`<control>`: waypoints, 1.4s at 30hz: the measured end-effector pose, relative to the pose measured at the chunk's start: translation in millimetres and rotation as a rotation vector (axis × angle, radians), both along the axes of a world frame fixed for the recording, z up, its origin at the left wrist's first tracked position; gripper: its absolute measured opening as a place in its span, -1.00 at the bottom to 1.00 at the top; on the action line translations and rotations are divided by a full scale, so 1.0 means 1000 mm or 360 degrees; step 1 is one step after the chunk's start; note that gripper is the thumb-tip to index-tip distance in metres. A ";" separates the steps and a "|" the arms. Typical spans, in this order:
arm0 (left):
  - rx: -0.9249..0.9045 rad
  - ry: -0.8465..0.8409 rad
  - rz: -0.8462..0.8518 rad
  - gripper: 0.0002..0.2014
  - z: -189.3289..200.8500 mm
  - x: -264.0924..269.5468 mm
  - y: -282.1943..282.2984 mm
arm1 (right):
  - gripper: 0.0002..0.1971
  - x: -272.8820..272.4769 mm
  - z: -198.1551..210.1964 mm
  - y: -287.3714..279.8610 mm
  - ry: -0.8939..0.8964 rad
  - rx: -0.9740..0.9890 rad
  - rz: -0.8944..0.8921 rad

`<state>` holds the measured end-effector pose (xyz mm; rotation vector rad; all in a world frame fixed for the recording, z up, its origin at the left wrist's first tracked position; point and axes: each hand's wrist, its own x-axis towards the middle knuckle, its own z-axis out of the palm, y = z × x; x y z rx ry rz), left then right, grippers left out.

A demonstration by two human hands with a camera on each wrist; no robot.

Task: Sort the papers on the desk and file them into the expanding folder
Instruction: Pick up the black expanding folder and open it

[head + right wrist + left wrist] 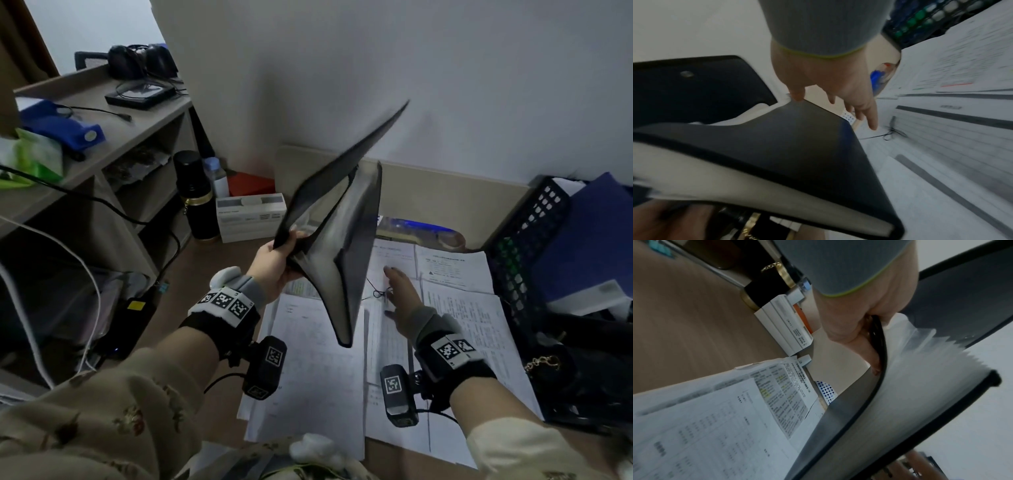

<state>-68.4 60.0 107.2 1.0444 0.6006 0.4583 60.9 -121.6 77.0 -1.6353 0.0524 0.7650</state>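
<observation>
- Folder [337, 236] is held up in the air over the table [219, 270], left hand [277, 265] gripping it at one lower corner, fingers curled round the edge; flap hangs open and the pleated pockets fan out (left wrist view shows the accordion).
- Right hand [400, 291] is open, fingers straight, holding nothing, low over the papers [459, 301]; cannot tell if the fingertips touch the sheet.
- Papers lie spread across the table under and right of the folder, several overlapping sheets, printed tables and text. None in the folder yet as far as visible, so filing looks barely started.
- A thin black cord [378, 293] lies on the sheet just beside the right hand.
- Step in hand, my read: get the folder open and steady, then pick the first sheet.
- To do it well: a one-corner grip lets the folder sag and twist, so better to set its base on the table or shift the grip mid-edge so the pockets face up.
- Slide one sheet off the stack with flat fingers, then pinch; overlapping sheets will likely drag together.
- Keep the cord clear of the pick.
- Risk: the swinging folder corner sweeps papers toward the black basket [527, 240] at right.
</observation>
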 end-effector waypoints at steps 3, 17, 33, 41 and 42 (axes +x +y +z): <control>0.0098 0.0019 -0.0008 -0.78 0.006 0.002 -0.003 | -0.38 0.000 0.018 0.012 0.0083 0.0101 0.0075; 0.0215 0.0041 -0.0248 -0.75 0.018 0.008 -0.028 | -0.35 -0.012 0.041 0.076 -0.0118 0.0226 0.0330; 0.0014 0.0131 -0.0195 -0.75 0.010 -0.006 -0.020 | -0.43 -0.020 0.021 0.076 -0.0487 -0.0164 0.0044; -0.0238 0.0220 -0.0232 -0.35 0.027 -0.008 -0.011 | -0.51 -0.025 0.023 0.074 -0.0612 -0.0190 0.0081; -0.0262 0.0205 -0.0225 -0.25 0.030 -0.009 -0.008 | -0.58 -0.025 0.023 0.074 -0.0629 -0.0204 0.0083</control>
